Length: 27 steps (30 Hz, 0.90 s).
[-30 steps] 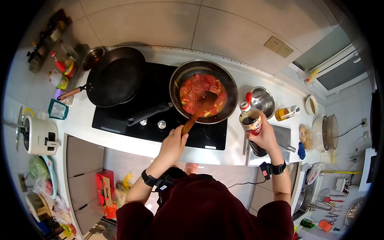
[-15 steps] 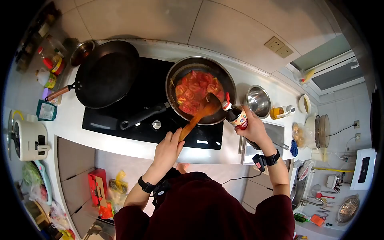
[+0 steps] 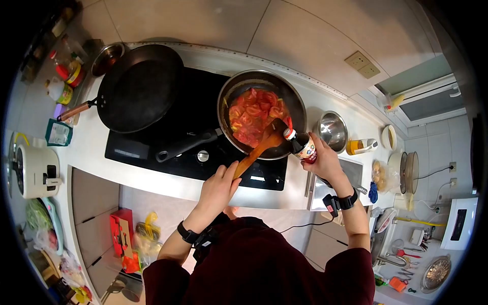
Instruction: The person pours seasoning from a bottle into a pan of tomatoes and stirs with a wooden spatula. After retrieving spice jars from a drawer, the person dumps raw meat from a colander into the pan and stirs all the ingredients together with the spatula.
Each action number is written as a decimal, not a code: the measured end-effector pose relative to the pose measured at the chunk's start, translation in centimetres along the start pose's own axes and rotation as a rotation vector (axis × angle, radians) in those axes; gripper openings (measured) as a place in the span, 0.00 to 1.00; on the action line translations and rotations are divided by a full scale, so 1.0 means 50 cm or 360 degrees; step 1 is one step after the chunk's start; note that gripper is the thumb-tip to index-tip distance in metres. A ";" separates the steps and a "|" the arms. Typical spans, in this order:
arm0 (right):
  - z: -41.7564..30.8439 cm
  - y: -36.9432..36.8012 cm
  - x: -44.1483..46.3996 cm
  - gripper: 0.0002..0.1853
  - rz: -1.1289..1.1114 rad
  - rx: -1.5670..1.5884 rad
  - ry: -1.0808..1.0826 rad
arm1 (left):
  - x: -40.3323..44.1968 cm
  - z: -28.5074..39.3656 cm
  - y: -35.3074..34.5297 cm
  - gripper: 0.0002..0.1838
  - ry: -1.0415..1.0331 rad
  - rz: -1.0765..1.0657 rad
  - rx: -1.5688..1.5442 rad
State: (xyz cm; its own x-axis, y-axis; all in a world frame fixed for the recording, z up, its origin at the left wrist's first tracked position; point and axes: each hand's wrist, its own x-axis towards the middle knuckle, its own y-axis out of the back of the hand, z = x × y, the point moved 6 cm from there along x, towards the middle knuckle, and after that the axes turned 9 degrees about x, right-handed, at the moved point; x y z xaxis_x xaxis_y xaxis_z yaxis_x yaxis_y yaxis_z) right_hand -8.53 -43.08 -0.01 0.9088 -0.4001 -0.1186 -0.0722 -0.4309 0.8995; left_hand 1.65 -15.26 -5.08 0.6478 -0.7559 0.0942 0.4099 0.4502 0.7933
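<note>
On the black cooktop [image 3: 137,147], a pan [image 3: 298,107] is holding tomatoes [image 3: 254,114], the left hand [image 3: 217,189] is gripping a spatula [image 3: 254,155] reaching inside, and the right hand [image 3: 325,161] is clasping a bottle [image 3: 305,147] tilted toward the pan.

The person's left hand [image 3: 217,190] was curled in a grip with its back turned up, the left forearm [image 3: 189,230] angled forward and inward. The right hand [image 3: 325,161] also gripped, the right forearm [image 3: 357,226] slanting forward and inward.

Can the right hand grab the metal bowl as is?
Probably not: the right hand is wrapped around the red-capped sauce bottle. Otherwise the metal bowl looks within easy reach, with its top uncovered.
</note>
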 end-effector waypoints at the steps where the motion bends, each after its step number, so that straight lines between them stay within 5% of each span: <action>1: 0.000 0.001 0.000 0.45 0.0000 -0.0001 -0.0009 | 0.000 0.000 -0.001 0.24 -0.0004 0.0001 0.0009; 27: -0.010 0.013 -0.001 0.45 0.0009 -0.0053 -0.0002 | -0.003 -0.003 -0.005 0.24 -0.0004 0.0019 0.0039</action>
State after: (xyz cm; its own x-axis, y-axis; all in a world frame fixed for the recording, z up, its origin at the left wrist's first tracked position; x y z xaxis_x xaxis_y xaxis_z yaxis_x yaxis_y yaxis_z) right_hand -8.39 -42.93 0.77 0.9079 -0.4033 -0.1141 -0.0634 -0.4012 0.9138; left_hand 1.54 -15.19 -5.35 0.6508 -0.7520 0.1051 0.3864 0.4472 0.8067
